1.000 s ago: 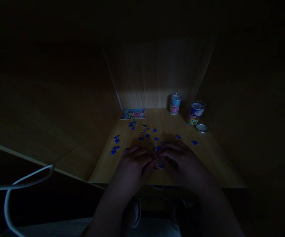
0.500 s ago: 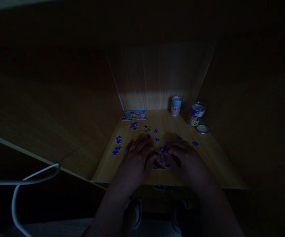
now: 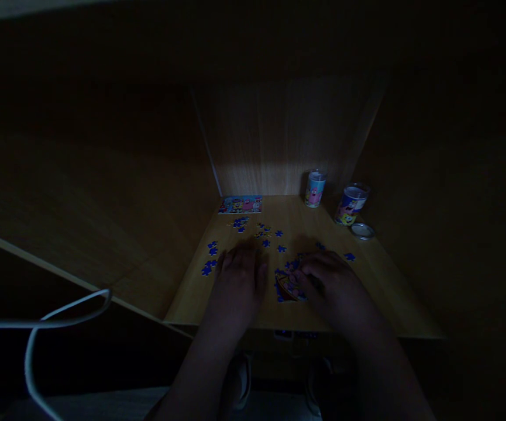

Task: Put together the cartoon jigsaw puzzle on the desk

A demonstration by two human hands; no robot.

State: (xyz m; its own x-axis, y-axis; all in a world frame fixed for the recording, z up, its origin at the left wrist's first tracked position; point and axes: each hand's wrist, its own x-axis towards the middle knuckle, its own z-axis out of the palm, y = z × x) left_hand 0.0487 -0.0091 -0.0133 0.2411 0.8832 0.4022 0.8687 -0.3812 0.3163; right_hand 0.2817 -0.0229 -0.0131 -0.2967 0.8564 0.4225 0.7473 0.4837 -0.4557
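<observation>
A partly joined jigsaw puzzle point(image 3: 288, 287) lies near the front of the wooden shelf, dark and colourful in the dim light. My right hand point(image 3: 329, 275) is at its right edge, thumb and fingers pinched together; whatever they hold is hidden or too small to make out. Left of the puzzle my left hand point(image 3: 240, 275) rests palm down on the wood, fingers stretched out and apart from the puzzle. Loose blue puzzle pieces point(image 3: 209, 268) lie beyond and to the left of this hand, with another blue piece point(image 3: 282, 249) just behind the puzzle.
A picture card point(image 3: 240, 204) lies at the back left. Two cartoon-printed cans, one small point(image 3: 315, 189) and one larger point(image 3: 351, 204), stand at the back right beside a round lid point(image 3: 362, 231). A white cable point(image 3: 28, 362) loops at the lower left. Wooden panels enclose the shelf.
My left hand has moved left, away from the puzzle, uncovering its left side. My right hand stays at the puzzle's right edge, nearly unmoved.
</observation>
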